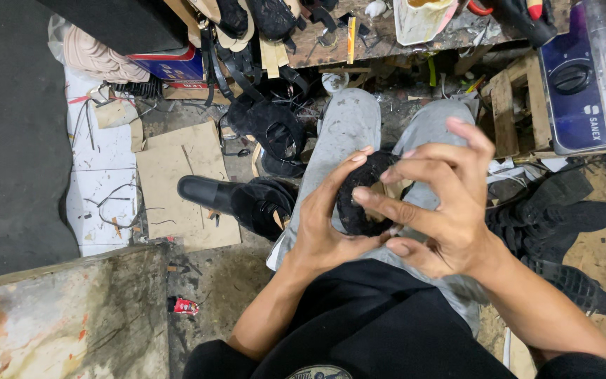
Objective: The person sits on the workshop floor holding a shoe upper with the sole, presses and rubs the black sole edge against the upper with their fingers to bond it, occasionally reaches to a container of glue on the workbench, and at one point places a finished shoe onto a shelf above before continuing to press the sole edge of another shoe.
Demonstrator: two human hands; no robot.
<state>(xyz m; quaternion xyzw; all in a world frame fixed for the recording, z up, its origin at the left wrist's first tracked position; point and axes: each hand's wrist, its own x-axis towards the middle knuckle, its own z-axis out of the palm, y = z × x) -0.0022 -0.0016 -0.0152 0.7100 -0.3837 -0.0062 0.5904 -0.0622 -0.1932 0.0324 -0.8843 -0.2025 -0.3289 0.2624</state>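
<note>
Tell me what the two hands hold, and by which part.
Both hold one black shoe piece over the lap: left hand cups its left edge, right hand pinches its right edge with fingertips.

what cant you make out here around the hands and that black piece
- Head view: most of the black shoe piece is covered by the left hand and right hand, so its full shape is hidden.
- The blue appliance is cut off by the right edge.
- The small red item on the floor is too small to identify.
</note>
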